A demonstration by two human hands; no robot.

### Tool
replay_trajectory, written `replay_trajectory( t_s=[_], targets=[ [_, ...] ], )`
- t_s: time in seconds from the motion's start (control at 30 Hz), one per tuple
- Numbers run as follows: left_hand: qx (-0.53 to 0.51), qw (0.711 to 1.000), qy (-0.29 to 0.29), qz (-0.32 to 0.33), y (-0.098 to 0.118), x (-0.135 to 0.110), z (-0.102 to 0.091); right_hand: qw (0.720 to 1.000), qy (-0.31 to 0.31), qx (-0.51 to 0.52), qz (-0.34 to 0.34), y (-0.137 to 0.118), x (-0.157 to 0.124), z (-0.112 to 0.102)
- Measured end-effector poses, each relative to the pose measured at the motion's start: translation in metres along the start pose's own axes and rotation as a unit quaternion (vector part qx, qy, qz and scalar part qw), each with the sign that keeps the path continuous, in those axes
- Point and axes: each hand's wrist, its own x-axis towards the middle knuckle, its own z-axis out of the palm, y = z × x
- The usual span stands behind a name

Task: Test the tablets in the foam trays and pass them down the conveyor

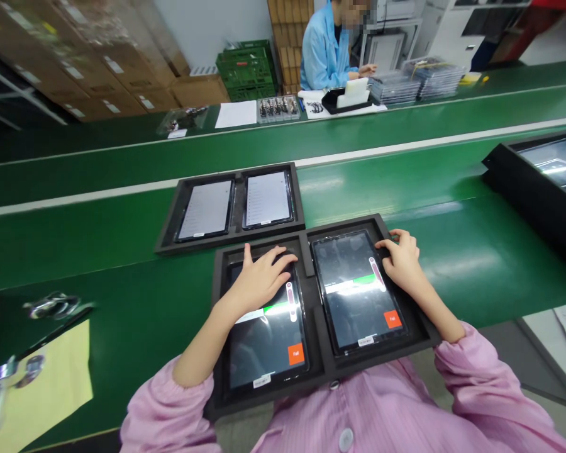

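Note:
Right in front of me a black foam tray [317,314] with two compartments lies at the bench's near edge. Its left compartment holds a tablet [264,340], its right one a second tablet [353,314]; both screens are lit, with a green bar and an orange "Fail" box. My left hand [259,277] is spread over the upper part of the left tablet, fingers apart; whether the fingertips press the glass I cannot tell. At the right tablet's upper right edge is my right hand [400,258], fingers bent, thumb and index stretched toward the edge, with nothing visible between them.
Beyond lies another foam tray [238,189] with two tablets showing white lists. A dark tray [538,195] stands at the right. Yellow paper [51,384] and a pen-like item lie at the left. Across the green bench a person in blue [323,53] sits by stacked clear trays [434,78].

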Motion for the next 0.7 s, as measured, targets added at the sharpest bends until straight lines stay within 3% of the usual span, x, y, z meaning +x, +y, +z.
replay_trajectory(
  t_s=[0.1, 0.17, 0.27, 0.37, 0.47, 0.7],
  targets=[
    [-0.088, 0.994, 0.042, -0.037, -0.008, 0.000, 0.000, 1.000, 0.020, 0.024, -0.003, 0.000, 0.002, -0.001],
    [-0.153, 0.980, 0.108, -0.066, -0.012, 0.002, 0.000, 0.996, 0.065, 0.067, -0.011, 0.000, 0.004, -0.004],
    [-0.259, 0.922, 0.261, -0.124, -0.016, 0.003, 0.000, 0.975, 0.137, 0.176, -0.013, -0.001, 0.007, -0.009],
    [-0.326, 0.854, 0.367, -0.175, -0.017, 0.002, -0.002, 0.954, 0.151, 0.260, -0.007, -0.004, 0.008, -0.013],
    [-0.331, 0.824, 0.416, -0.194, -0.017, 0.002, -0.004, 0.947, 0.146, 0.285, -0.006, -0.008, 0.006, -0.015],
    [-0.363, 0.797, 0.454, -0.162, -0.021, 0.004, -0.006, 0.933, 0.163, 0.321, 0.021, -0.011, 0.004, -0.016]
  ],
)
